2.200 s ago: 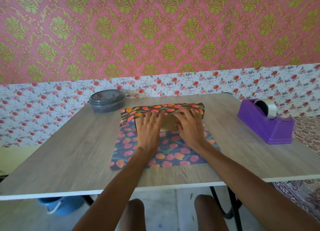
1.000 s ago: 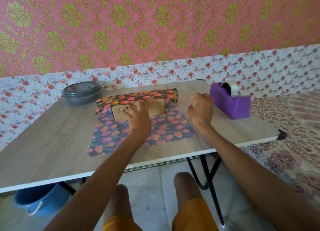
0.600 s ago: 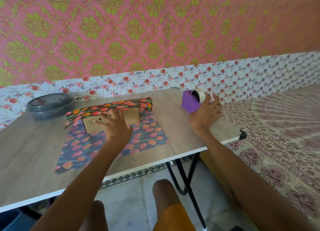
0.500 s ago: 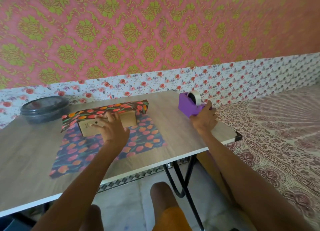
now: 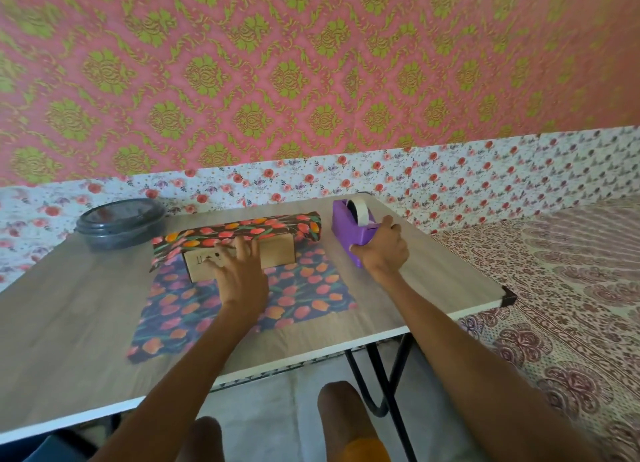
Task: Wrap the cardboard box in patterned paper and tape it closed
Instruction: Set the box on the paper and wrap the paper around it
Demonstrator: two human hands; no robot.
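Observation:
A brown cardboard box (image 5: 277, 255) lies on a dark sheet of tulip-patterned paper (image 5: 304, 299), whose far flap is folded over the box's top. My left hand (image 5: 239, 271) presses flat on the box's near side, fingers reaching the paper's edge. A purple tape dispenser (image 5: 349, 226) with a white roll stands right of the box. My right hand (image 5: 382, 250) grips its near end.
A dark round lidded container (image 5: 119, 221) sits at the back left of the wooden table (image 5: 86, 316). The table's right corner (image 5: 507, 297) is close to a patterned bed cover. Black table legs and my knees show below the front edge.
My right hand left the box, swung right and took hold of the tape dispenser, which now sits nearer the box. My left hand stayed on the box.

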